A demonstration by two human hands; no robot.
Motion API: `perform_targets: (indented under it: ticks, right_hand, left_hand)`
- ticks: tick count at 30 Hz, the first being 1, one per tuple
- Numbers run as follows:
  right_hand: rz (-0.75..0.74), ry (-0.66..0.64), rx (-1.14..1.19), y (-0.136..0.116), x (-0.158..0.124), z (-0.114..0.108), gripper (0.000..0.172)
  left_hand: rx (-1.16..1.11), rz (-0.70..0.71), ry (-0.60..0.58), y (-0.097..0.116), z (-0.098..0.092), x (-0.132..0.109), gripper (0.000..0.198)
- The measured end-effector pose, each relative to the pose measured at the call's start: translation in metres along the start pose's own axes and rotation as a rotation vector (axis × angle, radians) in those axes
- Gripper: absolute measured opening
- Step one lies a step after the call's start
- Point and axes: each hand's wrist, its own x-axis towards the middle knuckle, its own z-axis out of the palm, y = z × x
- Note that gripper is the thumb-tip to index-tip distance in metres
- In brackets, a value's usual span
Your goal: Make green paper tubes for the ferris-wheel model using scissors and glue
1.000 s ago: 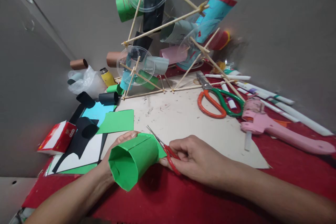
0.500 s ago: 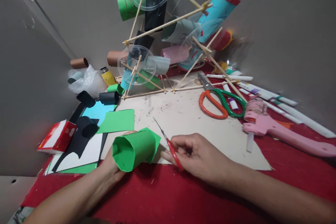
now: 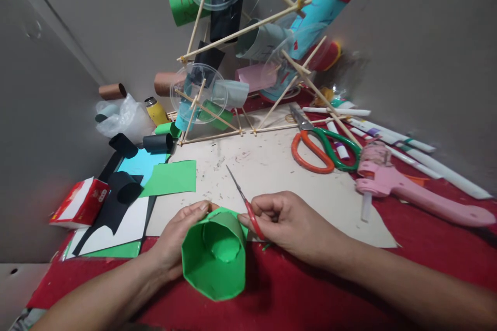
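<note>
In front of me is a green paper cup-like tube (image 3: 214, 274), its many-sided opening tilted toward me and its inside showing. My left hand (image 3: 182, 238) is closed around its left and far side, with some fingers hidden behind the paper. Small red-handled scissors (image 3: 251, 212) are in my right hand (image 3: 285, 222), blades pointing up and away to the left. The right fingertips sit at the tube's right edge. A flat green paper piece (image 3: 174, 178) lies beyond my left hand on the pale board (image 3: 233, 165).
A frame of wooden sticks (image 3: 209, 139) with plastic lids and paper tubes stands behind. Large scissors (image 3: 314, 145), a pink glue gun (image 3: 411, 186) and white paper rolls (image 3: 427, 160) lie right. Black paper (image 3: 104, 212) and a red packet (image 3: 79, 201) are left, on red cloth (image 3: 163, 300).
The green tube has turned so its opening faces me more, and it has come lower and to the right. My left hand's fingers now show at its far edge; the scissors remain in my right hand.
</note>
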Motion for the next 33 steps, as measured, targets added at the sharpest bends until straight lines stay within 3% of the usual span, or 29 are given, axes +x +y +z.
perform_targets:
  ticks: [5, 11, 20, 26, 33]
  right_hand:
    - [-0.02, -0.016, -0.013, 0.004, 0.0, 0.0, 0.037]
    - [-0.053, -0.003, -0.027, 0.002, -0.002, 0.0, 0.031]
    - [-0.09, 0.09, -0.079, 0.0, -0.003, -0.003, 0.032]
    - [-0.107, 0.082, -0.126, 0.001, -0.003, -0.003, 0.029]
    - [-0.169, 0.058, -0.22, 0.004, -0.003, -0.001, 0.026]
  left_hand:
    - [0.109, -0.111, -0.09, 0.006, 0.01, -0.005, 0.031]
    - [0.112, -0.118, -0.119, 0.001, -0.001, -0.003, 0.041]
    - [0.019, -0.177, -0.085, 0.006, 0.004, -0.004, 0.029]
    - [-0.049, -0.183, -0.139, 0.007, 0.008, -0.005, 0.019]
    - [0.006, -0.191, -0.196, 0.002, 0.011, -0.006, 0.023]
